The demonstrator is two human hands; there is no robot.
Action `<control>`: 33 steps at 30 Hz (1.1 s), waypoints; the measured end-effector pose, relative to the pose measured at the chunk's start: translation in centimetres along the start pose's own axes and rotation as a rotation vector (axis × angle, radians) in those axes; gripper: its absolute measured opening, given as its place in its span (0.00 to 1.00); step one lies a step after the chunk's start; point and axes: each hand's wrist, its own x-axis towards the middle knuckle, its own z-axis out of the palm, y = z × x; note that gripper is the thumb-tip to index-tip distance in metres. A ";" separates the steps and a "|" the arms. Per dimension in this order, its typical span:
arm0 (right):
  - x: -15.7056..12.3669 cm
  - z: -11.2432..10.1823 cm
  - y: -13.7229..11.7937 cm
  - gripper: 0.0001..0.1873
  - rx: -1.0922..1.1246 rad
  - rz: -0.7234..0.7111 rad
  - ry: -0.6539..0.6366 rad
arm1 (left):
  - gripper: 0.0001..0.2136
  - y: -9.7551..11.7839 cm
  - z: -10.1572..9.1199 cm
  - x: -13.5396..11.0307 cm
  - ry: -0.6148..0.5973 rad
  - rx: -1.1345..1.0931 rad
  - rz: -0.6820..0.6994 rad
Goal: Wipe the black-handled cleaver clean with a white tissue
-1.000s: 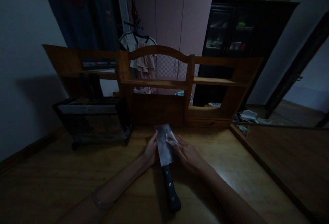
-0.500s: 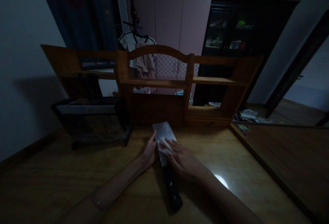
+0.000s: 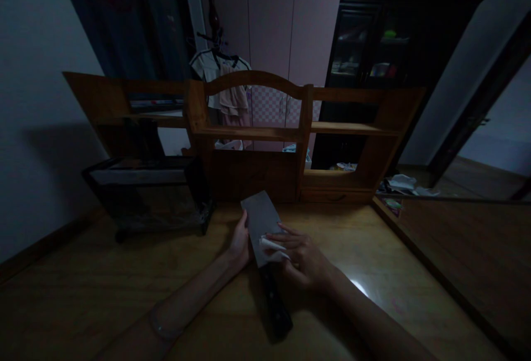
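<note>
A cleaver with a broad grey blade and a black handle lies on the wooden desk, blade pointing away from me. My left hand grips the blade's left edge, thumb along the side. My right hand is closed on a small white tissue and presses it onto the blade near the handle end. The light is dim.
A wooden desk shelf unit stands right behind the cleaver. A dark glass tank sits at the back left of the desk. Clothes on a hanger, a pink wardrobe and a dark cabinet stand beyond. The desk's right edge drops off.
My right hand has drawn the tissue down the blade from near the tip towards the handle. The blade's far end has tilted up slightly. My left hand stays at the blade's left edge.
</note>
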 end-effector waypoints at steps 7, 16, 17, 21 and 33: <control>-0.3 -0.3 0.6 0.22 0.000 -0.033 0.016 | 0.38 0.2 -0.1 -0.6 -0.009 0.049 -0.064; 0.8 0.3 -1.9 0.27 -0.037 0.004 -0.112 | 0.36 0.2 -0.3 -0.6 -0.090 0.146 -0.124; 0.9 0.5 -2.1 0.27 -0.050 0.012 -0.111 | 0.36 0.2 -0.4 -0.6 -0.087 0.152 -0.114; 1.2 1.0 -2.3 0.27 -0.122 0.058 -0.097 | 0.33 0.1 -0.4 -0.9 -0.086 0.115 -0.052; 0.8 0.9 -0.7 0.29 -0.247 0.199 0.007 | 0.36 -0.6 0.9 -1.1 -0.246 0.045 -0.111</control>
